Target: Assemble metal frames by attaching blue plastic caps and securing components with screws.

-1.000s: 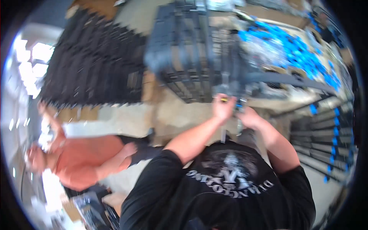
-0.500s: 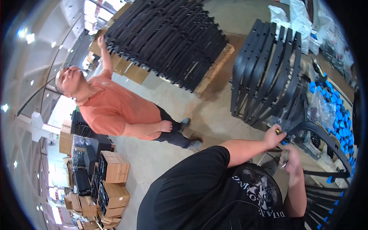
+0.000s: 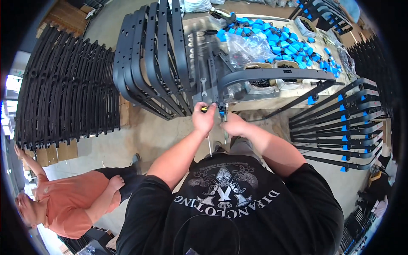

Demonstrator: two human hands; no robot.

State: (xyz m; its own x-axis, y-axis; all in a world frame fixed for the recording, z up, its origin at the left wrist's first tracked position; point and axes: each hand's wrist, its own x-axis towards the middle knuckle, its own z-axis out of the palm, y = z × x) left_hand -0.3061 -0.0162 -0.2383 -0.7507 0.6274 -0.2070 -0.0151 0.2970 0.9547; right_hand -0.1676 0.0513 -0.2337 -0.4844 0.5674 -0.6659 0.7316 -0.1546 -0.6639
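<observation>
My left hand (image 3: 203,119) is closed around a screwdriver (image 3: 210,145). Its yellow-and-black handle shows at the fingers and its thin shaft points back toward my shirt. Close beside it, my right hand (image 3: 234,125) is closed on a silver wrench (image 3: 226,109), partly hidden by the fingers. Both hands are at the near end of a curved black metal frame (image 3: 276,75), where a small blue piece (image 3: 221,113) shows. The frame arches over the front of the worktable (image 3: 259,104). Another wrench (image 3: 203,86) lies on the table just beyond my left hand.
Curved black frames (image 3: 159,55) stand in a row at left; more with blue pieces (image 3: 340,127) are at right. Blue caps (image 3: 280,38), a clear plastic bag (image 3: 248,49) and boxes of small black parts (image 3: 260,85) cover the table. A person in an orange shirt (image 3: 70,199) stands left beside stacked frames (image 3: 68,89).
My view has swung to the right and levelled, bringing the table and right-hand frames into fuller sight. Both hands remain at the frame's end with their tools.
</observation>
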